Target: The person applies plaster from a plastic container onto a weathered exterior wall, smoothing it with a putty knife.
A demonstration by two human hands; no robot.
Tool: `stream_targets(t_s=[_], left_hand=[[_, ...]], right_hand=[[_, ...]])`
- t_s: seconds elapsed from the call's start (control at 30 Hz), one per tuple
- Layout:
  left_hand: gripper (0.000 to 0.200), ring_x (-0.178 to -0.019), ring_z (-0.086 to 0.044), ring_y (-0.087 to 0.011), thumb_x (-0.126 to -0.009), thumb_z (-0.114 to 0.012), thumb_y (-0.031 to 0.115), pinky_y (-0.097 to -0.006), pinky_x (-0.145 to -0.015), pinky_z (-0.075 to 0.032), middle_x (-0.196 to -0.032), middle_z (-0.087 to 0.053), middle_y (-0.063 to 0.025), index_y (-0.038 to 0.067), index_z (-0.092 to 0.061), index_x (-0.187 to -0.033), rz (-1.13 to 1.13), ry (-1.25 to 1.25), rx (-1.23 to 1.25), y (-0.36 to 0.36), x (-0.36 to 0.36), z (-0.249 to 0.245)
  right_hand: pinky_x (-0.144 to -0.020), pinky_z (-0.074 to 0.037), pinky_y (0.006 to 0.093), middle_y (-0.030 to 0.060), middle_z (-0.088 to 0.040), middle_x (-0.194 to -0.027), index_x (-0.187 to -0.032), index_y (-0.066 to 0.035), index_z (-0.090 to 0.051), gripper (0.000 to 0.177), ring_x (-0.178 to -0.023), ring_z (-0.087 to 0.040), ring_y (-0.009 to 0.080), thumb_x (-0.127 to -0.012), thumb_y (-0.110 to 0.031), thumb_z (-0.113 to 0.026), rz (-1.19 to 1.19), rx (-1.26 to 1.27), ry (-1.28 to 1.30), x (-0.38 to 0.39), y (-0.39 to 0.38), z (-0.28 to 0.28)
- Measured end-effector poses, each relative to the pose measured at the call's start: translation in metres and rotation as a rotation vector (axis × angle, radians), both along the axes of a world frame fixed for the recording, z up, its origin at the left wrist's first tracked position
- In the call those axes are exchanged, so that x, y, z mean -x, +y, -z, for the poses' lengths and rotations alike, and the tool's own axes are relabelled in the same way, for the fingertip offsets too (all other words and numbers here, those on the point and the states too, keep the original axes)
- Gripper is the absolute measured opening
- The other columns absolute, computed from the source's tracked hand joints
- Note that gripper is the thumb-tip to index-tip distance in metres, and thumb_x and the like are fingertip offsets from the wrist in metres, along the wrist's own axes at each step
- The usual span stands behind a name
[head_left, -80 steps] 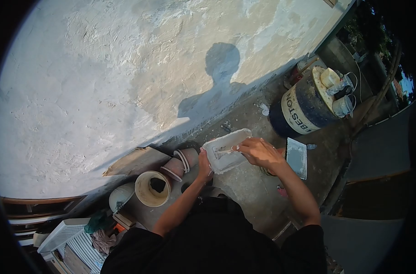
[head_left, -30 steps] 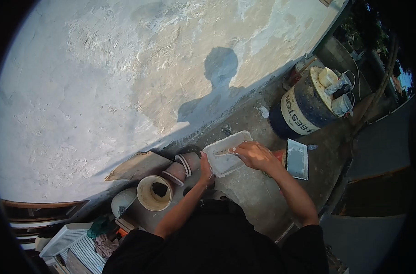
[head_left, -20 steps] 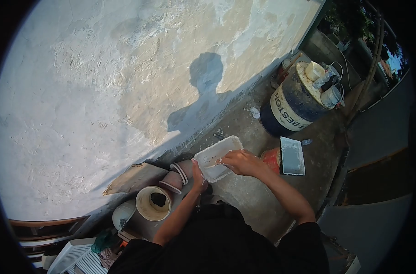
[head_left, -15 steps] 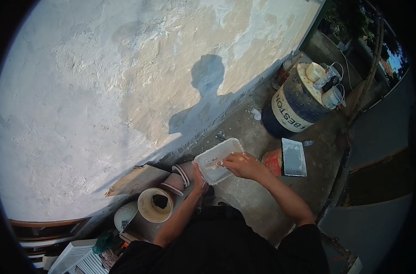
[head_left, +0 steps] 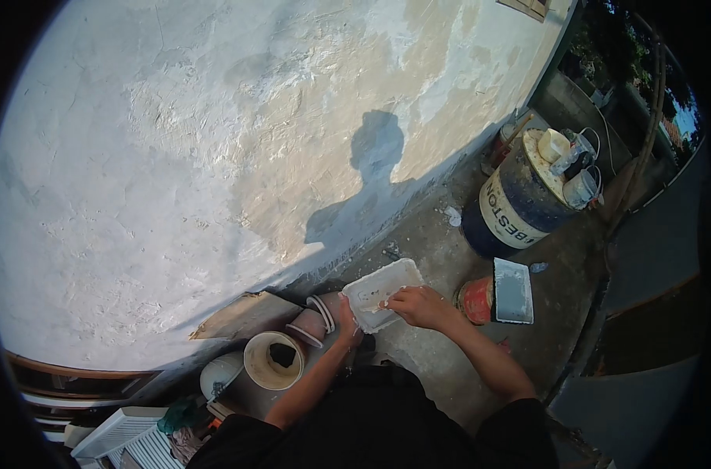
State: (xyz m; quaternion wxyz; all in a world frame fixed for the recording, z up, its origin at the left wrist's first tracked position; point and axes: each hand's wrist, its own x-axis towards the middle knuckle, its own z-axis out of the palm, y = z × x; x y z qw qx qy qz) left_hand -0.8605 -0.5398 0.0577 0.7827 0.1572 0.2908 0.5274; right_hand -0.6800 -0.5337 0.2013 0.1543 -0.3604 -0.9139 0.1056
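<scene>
My left hand (head_left: 349, 322) grips the near left edge of a shallow white plastic tray (head_left: 396, 273), held out in front of me. Whitish smears and darker specks mark the tray's inside. Over its right part, my right hand (head_left: 423, 306) is closed, fingertips pinched and pointing down into the tray. A small pale bit shows at those fingertips, too small to name. Ahead stands a wall (head_left: 215, 156) coated in rough, patchy white plaster.
A blue-and-white drum (head_left: 516, 215) with containers on its lid stands right. Nearer are a red bucket (head_left: 474, 300) and a grey board (head_left: 513, 291) smeared white. An open bucket (head_left: 255, 361), several pots (head_left: 307, 324) and a wooden board (head_left: 234, 319) line the wall's foot at left.
The whole view has shifted, so the wall, drum and tray sit lower and slightly further right. Both hands keep their places at the tray, the right fingertips still inside it.
</scene>
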Motion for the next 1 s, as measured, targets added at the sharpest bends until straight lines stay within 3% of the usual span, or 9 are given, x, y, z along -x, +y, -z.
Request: stream_targets(t_s=[0.1,0.3,0.6,0.83,0.93,1.0], left_hand=[[0.073,-0.108,-0.059,-0.0286,-0.093,-0.024,0.065,-0.0431,-0.094,-0.047,-0.121,-0.057,-0.0151,0.005,-0.043,-0.131,-0.015,0.019,0.047,0.002,0.0,0.015],[0.069,-0.109,-0.058,-0.0273,-0.095,-0.026,0.06,-0.0419,-0.095,-0.046,-0.121,-0.056,-0.016,0.004,-0.042,-0.131,-0.009,-0.017,0.053,0.001,0.004,0.002],[0.069,-0.107,-0.059,-0.0277,-0.095,-0.025,0.062,-0.0409,-0.094,-0.047,-0.12,-0.057,-0.0149,0.006,-0.043,-0.13,-0.055,0.008,-0.032,0.008,0.002,-0.004],[0.063,-0.107,-0.059,-0.0229,-0.098,-0.025,0.054,-0.0369,-0.093,-0.047,-0.119,-0.056,-0.0138,0.002,-0.045,-0.126,-0.073,0.003,-0.068,0.012,0.001,-0.004],[0.061,-0.106,-0.059,-0.0217,-0.099,-0.025,0.053,-0.0353,-0.092,-0.048,-0.117,-0.056,-0.0135,0.001,-0.048,-0.123,-0.105,0.082,-0.083,0.009,-0.001,-0.005],[0.06,-0.104,-0.06,-0.0209,-0.1,-0.025,0.051,-0.0345,-0.091,-0.048,-0.115,-0.057,-0.0131,0.001,-0.048,-0.121,-0.105,0.059,-0.047,0.007,-0.005,-0.008]], right_hand=[[-0.066,-0.053,0.0371,0.0054,-0.065,-0.083,-0.097,-0.012,-0.065,0.021,-0.08,-0.065,0.025,-0.076,-0.009,-0.062,-0.004,-0.001,0.035,0.002,0.0,-0.001],[-0.065,-0.054,0.0365,0.0036,-0.066,-0.085,-0.098,-0.014,-0.066,0.022,-0.082,-0.065,0.0234,-0.077,-0.008,-0.061,-0.016,0.03,-0.083,0.006,-0.002,-0.001],[-0.066,-0.054,0.037,0.0031,-0.066,-0.086,-0.1,-0.015,-0.066,0.023,-0.082,-0.065,0.0228,-0.079,-0.009,-0.061,0.022,-0.098,0.004,0.006,0.004,-0.015],[-0.07,-0.051,0.0418,0.0097,-0.065,-0.084,-0.106,-0.014,-0.065,0.021,-0.083,-0.064,0.0286,-0.086,-0.014,-0.057,0.14,0.026,0.036,-0.001,0.005,-0.036],[-0.071,-0.051,0.0435,0.012,-0.066,-0.086,-0.106,-0.012,-0.065,0.023,-0.082,-0.064,0.0326,-0.083,-0.01,-0.061,0.177,0.077,0.036,-0.005,0.011,-0.05],[-0.072,-0.05,0.0452,0.0131,-0.066,-0.085,-0.107,-0.011,-0.064,0.023,-0.082,-0.063,0.0345,-0.085,-0.012,-0.058,0.211,0.125,-0.073,-0.006,0.014,-0.056]])
